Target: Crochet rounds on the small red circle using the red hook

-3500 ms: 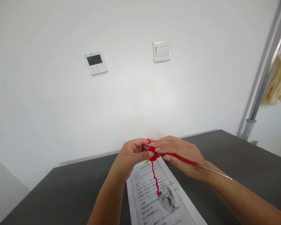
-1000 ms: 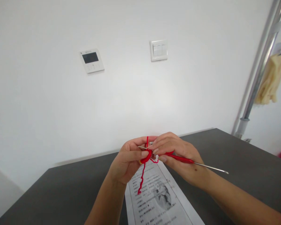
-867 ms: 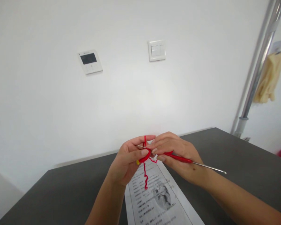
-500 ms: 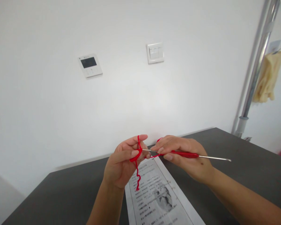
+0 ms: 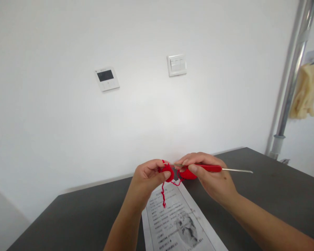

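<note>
My left hand [image 5: 146, 177] pinches a small round red crochet piece [image 5: 168, 172] between thumb and fingers, above the dark table. A short red yarn tail [image 5: 163, 195] hangs from it. My right hand [image 5: 211, 177] grips a crochet hook [image 5: 214, 168] with a red handle; its metal shaft sticks out to the right and its tip points left at the crochet piece. A second bit of red work [image 5: 187, 174] shows under my right fingers, joined by a thin red strand.
A printed paper sheet [image 5: 178, 223] lies on the dark grey table [image 5: 68, 219] under my hands. The white wall behind carries a thermostat panel [image 5: 107, 78] and a light switch [image 5: 177, 65]. A metal pole [image 5: 290, 83] with a hanging cream cloth [image 5: 306, 91] stands at right.
My hands had drawn apart with the hook pulled right; now they are close together again, slightly lower. The yarn tail swings under my left hand. The camera tilted a little.
</note>
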Motion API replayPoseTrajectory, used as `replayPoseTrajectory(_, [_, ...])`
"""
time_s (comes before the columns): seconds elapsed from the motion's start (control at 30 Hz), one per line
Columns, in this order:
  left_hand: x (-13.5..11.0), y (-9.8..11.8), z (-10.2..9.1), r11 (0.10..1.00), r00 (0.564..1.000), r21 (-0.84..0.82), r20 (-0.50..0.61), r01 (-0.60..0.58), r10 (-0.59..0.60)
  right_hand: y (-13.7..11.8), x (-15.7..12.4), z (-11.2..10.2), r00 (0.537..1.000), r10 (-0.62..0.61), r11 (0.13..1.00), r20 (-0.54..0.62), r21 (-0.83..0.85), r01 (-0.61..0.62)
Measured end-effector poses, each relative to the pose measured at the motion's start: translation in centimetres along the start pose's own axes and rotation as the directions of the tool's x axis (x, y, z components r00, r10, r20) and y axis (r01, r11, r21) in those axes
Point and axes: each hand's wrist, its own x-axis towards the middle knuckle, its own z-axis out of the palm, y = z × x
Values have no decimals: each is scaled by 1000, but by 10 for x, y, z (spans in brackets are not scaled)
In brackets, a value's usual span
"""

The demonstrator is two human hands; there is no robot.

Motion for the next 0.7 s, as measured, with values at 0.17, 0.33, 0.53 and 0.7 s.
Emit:
replayPoseTrajectory(0.17, [5, -1, 6, 998, 998, 24, -19, 55, -55, 4, 4, -11, 959, -195, 878, 206, -400, 265])
replayPoseTrajectory(0.33, [8, -3, 3, 998, 998, 29, 20, 63, -64, 8, 7, -12, 993, -67, 948, 95, -304, 93])
replayPoseTrajectory(0.53, [7, -4, 2, 995, 994, -21, -51, 94, -95, 9, 9, -11, 993, -16, 964, 117, -260, 46])
replayPoseTrajectory(0.7, [5, -3, 1, 992, 993, -52, -11, 117, -117, 8, 8, -12, 986, -4, 970, 166, -239, 44])
